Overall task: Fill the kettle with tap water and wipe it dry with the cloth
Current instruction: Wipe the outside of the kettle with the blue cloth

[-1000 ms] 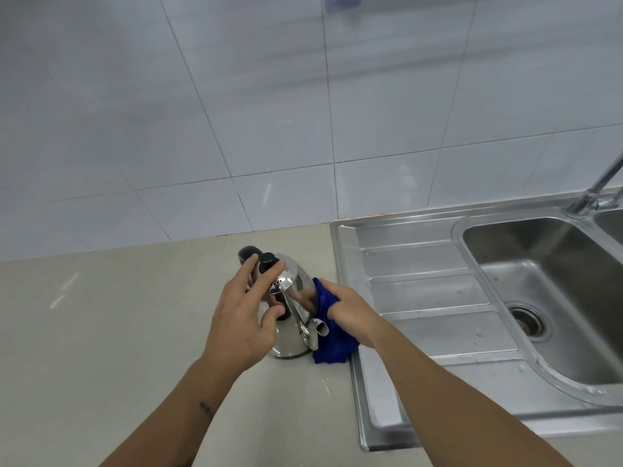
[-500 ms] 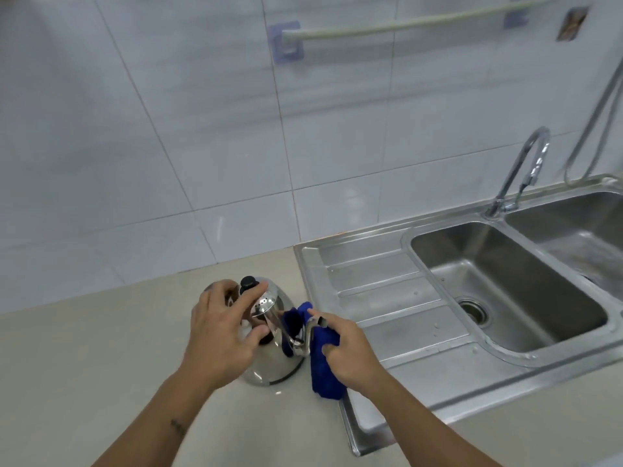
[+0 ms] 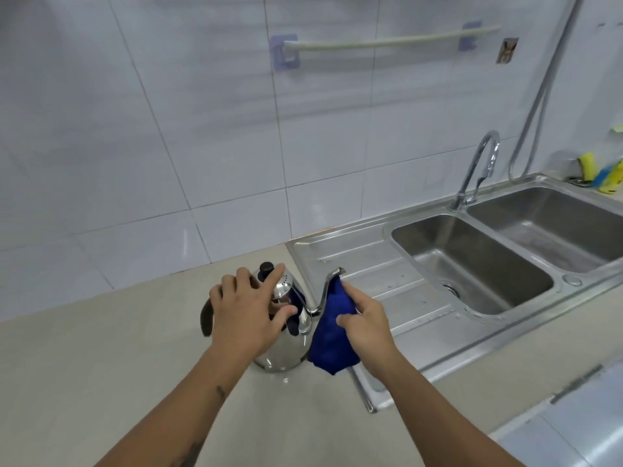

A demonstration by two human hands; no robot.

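A shiny steel kettle [image 3: 286, 357] with a black lid knob and a black handle stands upright on the beige counter [image 3: 101, 365], just left of the sink's drainboard. My left hand [image 3: 247, 311] lies over its top, fingers spread around the lid. My right hand [image 3: 365, 320] grips a dark blue cloth [image 3: 332, 345] and presses it against the thin curved spout, whose tip shows above the cloth. The lower cloth hangs down to the counter edge of the drainboard.
A steel double sink [image 3: 472, 264] with a ribbed drainboard lies to the right; a curved tap [image 3: 478, 166] stands behind it. A towel bar [image 3: 387, 42] is on the tiled wall. Yellow and blue items [image 3: 603, 173] sit at the far right corner.
The view has swung up and right, so more sink and wall show. My right hand has slid the cloth from the kettle's body out along the spout. My left hand stays on the lid.
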